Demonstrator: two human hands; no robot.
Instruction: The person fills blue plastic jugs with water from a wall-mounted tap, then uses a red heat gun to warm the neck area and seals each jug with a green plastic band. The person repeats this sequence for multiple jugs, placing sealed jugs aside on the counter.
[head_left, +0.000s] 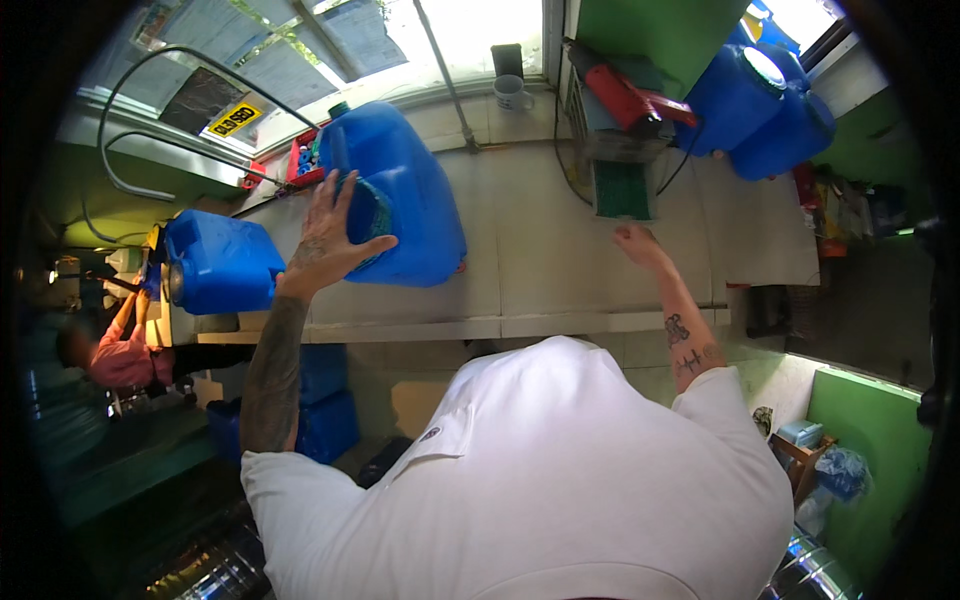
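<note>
On the tiled counter (540, 247) a large blue plastic jerrycan (420, 187) lies with a green patch, maybe a label, on its near side. My left hand (330, 229) rests spread over that patch, fingers apart, not gripping. To the right, my right hand (637, 244) hovers at the counter, its fingers curled, close to the near edge of a clear container with a green sheet or mat (621, 189). Whether the fingers pinch something thin cannot be told. A red heat gun (619, 94) lies on a stack of boxes behind that container.
Another blue jerrycan (225, 259) stands left, near a co-worker in a pink shirt (127, 360). A red crate of caps (306, 161) sits behind my left hand. Blue containers (739, 97) stand back right; a white mug (511, 94) is by the window. Curved metal tubing projects at left.
</note>
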